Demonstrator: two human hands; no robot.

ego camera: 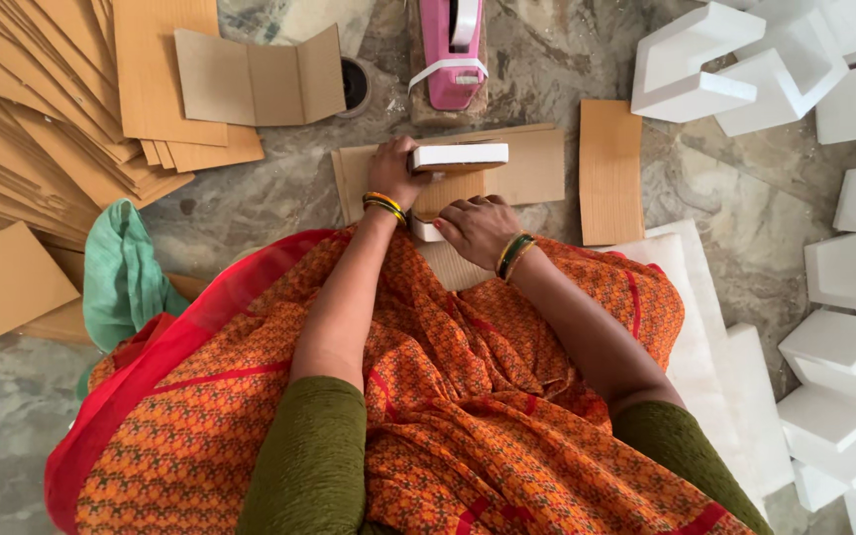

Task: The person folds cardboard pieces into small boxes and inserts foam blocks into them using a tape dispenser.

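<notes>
My left hand (395,170) grips the left end of a white foam block (460,157) held over a flat brown cardboard sheet (522,168) on the stone floor. My right hand (476,228) rests palm down just below it, fingers closed over another white foam piece (425,232) and the near edge of the cardboard. Both wrists wear green and yellow bangles. My orange patterned dress fills the lower part of the view.
A pink tape dispenser (451,52) stands beyond the hands. Stacks of cardboard sheets (52,109) lie at the left, a folded one (260,77) behind. A loose cardboard piece (611,170) lies to the right. White foam blocks (844,287) pile along the right. A green cloth (121,272) lies left.
</notes>
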